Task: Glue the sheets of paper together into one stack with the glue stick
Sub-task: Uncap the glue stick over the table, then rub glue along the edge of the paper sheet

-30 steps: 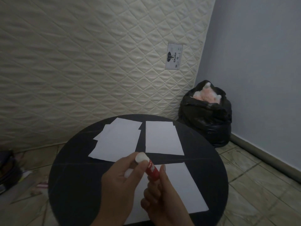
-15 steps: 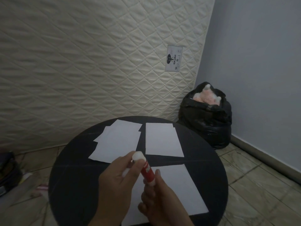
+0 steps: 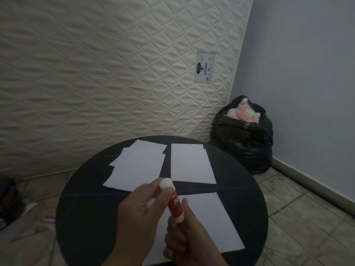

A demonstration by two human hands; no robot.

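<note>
- Now: glue stick (image 3: 175,206) is held over the near part of the round black tabletop (image 3: 82,217), tilted, white cap end up and away, red barrel below.
- Right hand (image 3: 184,239) is wrapped around the lower barrel, one fingertip up along its side. Left hand (image 3: 142,214) is closed on the white cap (image 3: 166,184), thumb and fingers pinching it. Judgement: cap is about to be pulled or twisted off; whether it is already loose I cannot tell.
- Paper: near sheet (image 3: 207,223) lies flat under the hands, partly hidden by them. Far left pile (image 3: 138,166) has several sheets fanned and overlapping. Far right pile (image 3: 189,163) looks like two sheets, nearly squared. The three groups lie apart, none touching.
- No glue seen on any sheet; judged as the very start of the task.
- Handling, stick: light, rigid plastic, smooth. Hold low on the barrel, as the right hand does, so the tip stays free; the glue core is likely soft and will smear or break if pressed hard.
- Handling, paper: thin, light, limp, and likely to slide on the smooth tabletop. Pin a sheet with flat fingers near one edge while gluing; lift by a corner or edge.
- Risk: a sheet drags or wrinkles under the stick if not held down.
</note>
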